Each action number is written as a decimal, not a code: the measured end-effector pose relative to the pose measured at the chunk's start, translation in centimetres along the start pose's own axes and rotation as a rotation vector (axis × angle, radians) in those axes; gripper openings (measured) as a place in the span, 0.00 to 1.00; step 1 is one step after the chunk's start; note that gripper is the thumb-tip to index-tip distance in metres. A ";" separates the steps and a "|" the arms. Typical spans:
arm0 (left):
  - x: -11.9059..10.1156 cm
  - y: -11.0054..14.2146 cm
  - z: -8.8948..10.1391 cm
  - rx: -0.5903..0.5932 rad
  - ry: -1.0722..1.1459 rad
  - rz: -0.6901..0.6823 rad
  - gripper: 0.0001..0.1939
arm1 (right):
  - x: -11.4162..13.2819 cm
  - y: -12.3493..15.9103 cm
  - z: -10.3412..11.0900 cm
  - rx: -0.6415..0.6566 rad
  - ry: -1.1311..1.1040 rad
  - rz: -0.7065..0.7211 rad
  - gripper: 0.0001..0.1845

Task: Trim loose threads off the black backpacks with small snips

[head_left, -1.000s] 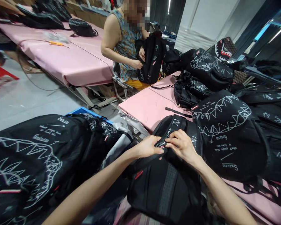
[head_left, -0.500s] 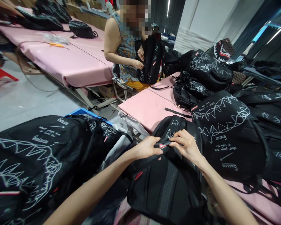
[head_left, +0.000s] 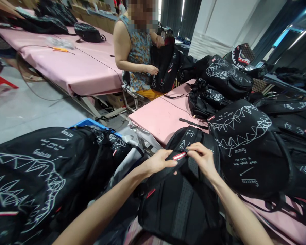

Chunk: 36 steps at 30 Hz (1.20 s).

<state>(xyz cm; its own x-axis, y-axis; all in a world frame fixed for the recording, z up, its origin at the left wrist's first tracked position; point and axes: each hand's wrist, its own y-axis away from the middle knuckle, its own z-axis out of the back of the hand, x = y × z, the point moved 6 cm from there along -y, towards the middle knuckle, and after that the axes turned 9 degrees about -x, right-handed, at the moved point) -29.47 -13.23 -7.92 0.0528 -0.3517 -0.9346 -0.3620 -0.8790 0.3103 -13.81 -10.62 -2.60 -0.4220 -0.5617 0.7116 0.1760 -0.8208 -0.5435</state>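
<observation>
A black backpack [head_left: 165, 211] with white scribbled drawings rests in front of me, its padded back panel facing up. One shoulder strap [head_left: 155, 178] crosses it, bearing a small red-and-white label [head_left: 179, 156]. My left hand [head_left: 159, 162] grips the strap just left of the label, thumb on the near side. On the label's other side, my right hand [head_left: 201, 157] pinches the strap between thumb and fingers. The fingertips of both hands are partly hidden by the strap.
Another black backpack [head_left: 22, 136] lies at left by a blue crate [head_left: 88, 121]. More backpacks [head_left: 255, 160] are piled on the pink table [head_left: 155, 115] at right. Across it, a person [head_left: 136, 51] handles a backpack. A second pink table [head_left: 91, 73] stands behind.
The strap has turned so its red-and-white label now faces up, fully showing. My right hand has shifted slightly right. Across the table, the person's far hand has risen to the top of their backpack.
</observation>
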 end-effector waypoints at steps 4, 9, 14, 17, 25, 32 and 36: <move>1.5 0.0 0.8 -0.047 0.292 0.108 0.23 | -2.8 0.6 1.4 -0.075 -0.013 -0.082 0.08; 2.2 -0.4 1.0 -0.055 0.391 0.152 0.20 | -3.3 1.3 1.7 -0.075 0.081 0.040 0.06; 2.6 -0.9 1.3 -0.066 0.425 0.199 0.16 | -2.8 0.4 1.3 -0.042 0.051 0.100 0.07; 2.7 -1.1 1.4 -0.054 0.408 0.192 0.15 | -2.3 -0.3 0.8 0.007 0.013 0.140 0.08; 2.3 -1.2 1.7 -0.050 0.370 0.236 0.16 | -2.6 -1.5 0.0 0.109 -0.040 0.177 0.07; 2.3 -1.6 1.9 -0.048 0.389 0.261 0.13 | -3.1 -2.2 -0.4 0.150 -0.065 0.191 0.09; 2.4 -1.7 2.0 -0.051 0.376 0.290 0.12 | -3.2 -2.4 -0.8 0.183 -0.065 0.174 0.09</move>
<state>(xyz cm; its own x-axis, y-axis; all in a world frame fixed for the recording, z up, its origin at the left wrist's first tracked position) -30.55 -11.92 -11.09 0.2928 -0.6685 -0.6837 -0.3662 -0.7389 0.5656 -13.61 -6.74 -3.96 -0.3144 -0.6968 0.6447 0.4018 -0.7130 -0.5747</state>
